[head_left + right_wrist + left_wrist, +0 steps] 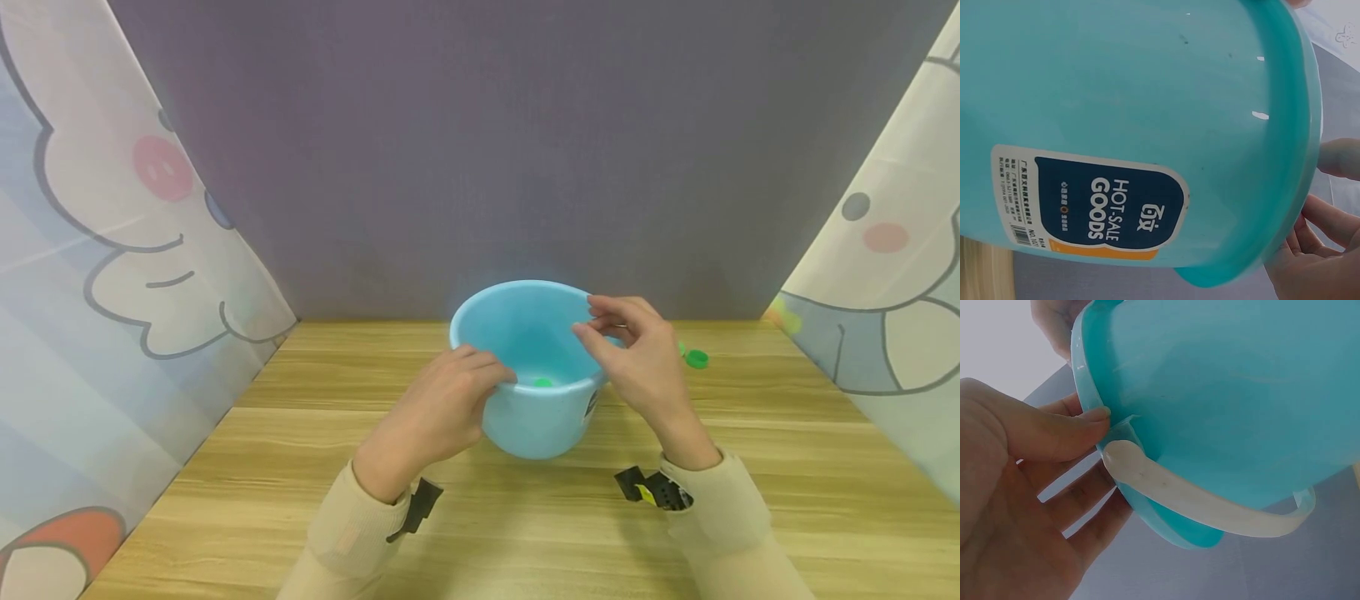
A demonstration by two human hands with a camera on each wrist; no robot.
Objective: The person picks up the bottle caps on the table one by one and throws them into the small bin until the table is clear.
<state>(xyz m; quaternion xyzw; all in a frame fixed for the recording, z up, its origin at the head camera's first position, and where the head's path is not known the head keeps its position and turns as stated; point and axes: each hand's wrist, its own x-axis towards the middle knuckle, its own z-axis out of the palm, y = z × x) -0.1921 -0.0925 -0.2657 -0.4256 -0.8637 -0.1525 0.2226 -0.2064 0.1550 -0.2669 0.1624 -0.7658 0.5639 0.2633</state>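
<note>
A light blue plastic bucket stands upright on the wooden table, with a small green bottle cap on its inside bottom. My left hand grips the rim at the near left. In the left wrist view, the thumb lies on the rim next to the end of a white handle. Over the right side of the rim is my right hand, thumb and forefinger apart, nothing visible between them. Seen from the right wrist, its other fingers are bent close to the rim; whether they touch it, I cannot tell.
Right of the bucket, a green cap lies on the table; another green piece shows partly behind my right hand. A grey panel rises behind. Cartoon-printed curtains flank both sides.
</note>
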